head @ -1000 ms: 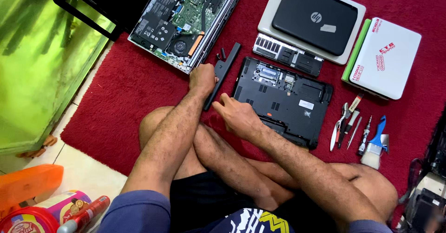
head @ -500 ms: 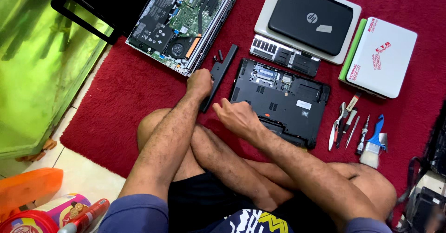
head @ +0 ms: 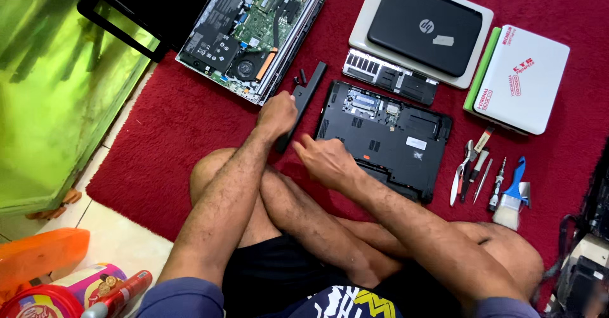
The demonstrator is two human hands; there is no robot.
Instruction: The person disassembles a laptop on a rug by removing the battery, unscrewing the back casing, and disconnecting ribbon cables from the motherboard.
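Upturned laptop base (head: pixel 384 137) lies on rug (head: pixel 165 134); battery bar (head: pixel 303 102) at its left, tools (head: pixel 485 175) at its right, opened laptop (head: pixel 254 32) behind.

I have one view only, from the head camera, looking steeply down past my crossed legs onto the red rug (head: pixel 158 147). It sits close, framing both forearms, with tiled floor (head: pixel 120 235) along the left edge.

— Any labels on that black laptop base (head: pixel 387 137) on the red rug?

— One small white rectangular sticker (head: pixel 416 143), near its right end.

— And to the right?

— A white laptop (head: pixel 521 80) with red stickers on its lid. Bottom left, a red spray can (head: pixel 117 296) lies beside a round, colourfully printed tub (head: pixel 89 279).
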